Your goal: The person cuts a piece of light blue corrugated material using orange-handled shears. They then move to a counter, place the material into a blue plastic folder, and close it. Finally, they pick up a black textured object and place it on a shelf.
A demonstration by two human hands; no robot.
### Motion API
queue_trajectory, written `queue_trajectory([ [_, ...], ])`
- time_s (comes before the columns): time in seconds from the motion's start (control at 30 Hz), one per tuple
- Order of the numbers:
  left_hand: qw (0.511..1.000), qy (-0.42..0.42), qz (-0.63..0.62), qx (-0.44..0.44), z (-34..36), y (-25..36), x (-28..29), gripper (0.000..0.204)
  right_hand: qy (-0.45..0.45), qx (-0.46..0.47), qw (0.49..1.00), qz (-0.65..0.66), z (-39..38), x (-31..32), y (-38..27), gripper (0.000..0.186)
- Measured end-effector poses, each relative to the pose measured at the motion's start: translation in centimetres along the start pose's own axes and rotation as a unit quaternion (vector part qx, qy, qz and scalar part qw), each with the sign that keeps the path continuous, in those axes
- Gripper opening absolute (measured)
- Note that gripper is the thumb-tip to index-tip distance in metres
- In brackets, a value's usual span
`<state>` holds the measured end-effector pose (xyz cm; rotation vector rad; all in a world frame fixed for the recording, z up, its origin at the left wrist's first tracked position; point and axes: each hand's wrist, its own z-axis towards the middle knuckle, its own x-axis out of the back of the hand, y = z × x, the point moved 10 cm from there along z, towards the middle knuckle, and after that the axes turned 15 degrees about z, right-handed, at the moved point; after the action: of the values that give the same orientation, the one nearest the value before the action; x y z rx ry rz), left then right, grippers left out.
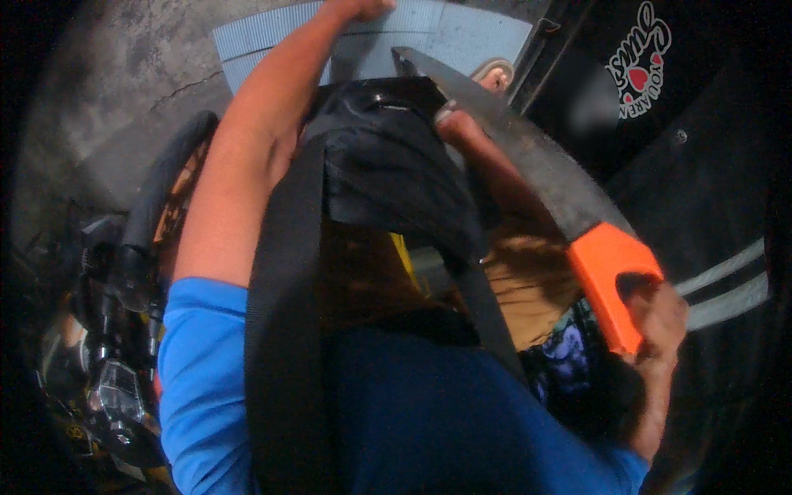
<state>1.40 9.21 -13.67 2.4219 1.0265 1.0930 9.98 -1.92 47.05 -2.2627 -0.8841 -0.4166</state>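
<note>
My right hand (660, 318) is closed around the orange handle (606, 272) of a hand saw. Its long grey blade (536, 157) slants up and to the left, with the tip over a pale blue-grey ribbed sheet (487, 33). Whether the teeth touch the sheet cannot be made out. My left arm reaches forward to that sheet, and my left hand (363, 8) is at its far side, cut off by the picture's top edge, so its fingers are mostly hidden. A black bag-like cloth (388, 157) with wide straps hangs before my chest and covers the middle.
A foot in a sandal (495, 76) is beside the sheet, near the blade. Parts of a motorcycle (115, 388) stand close on the left. A dark panel with stickers (676, 140) rises on the right. Cracked grey concrete floor (132, 82) lies at the upper left.
</note>
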Motion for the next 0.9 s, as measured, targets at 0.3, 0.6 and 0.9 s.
queue_trajectory([
  [0.3, 0.997, -0.072, 0.01, 0.039, -1.4, 2.1, 2.1, 0.057, 0.004, 0.021, 0.999, 0.031, 0.5, -0.4, 0.1, 0.031],
  [0.6, 0.998, -0.054, -0.01, 0.023, -0.1, 1.5, 0.6, 0.055, -0.017, -0.002, 0.999, 0.042, -1.3, -2.4, 3.1, 0.033],
  [0.9, 0.999, -0.037, -0.032, 0.005, -0.8, 1.0, 1.1, 0.051, -0.036, -0.008, 0.999, 0.009, -2.2, -2.4, 4.5, 0.034],
])
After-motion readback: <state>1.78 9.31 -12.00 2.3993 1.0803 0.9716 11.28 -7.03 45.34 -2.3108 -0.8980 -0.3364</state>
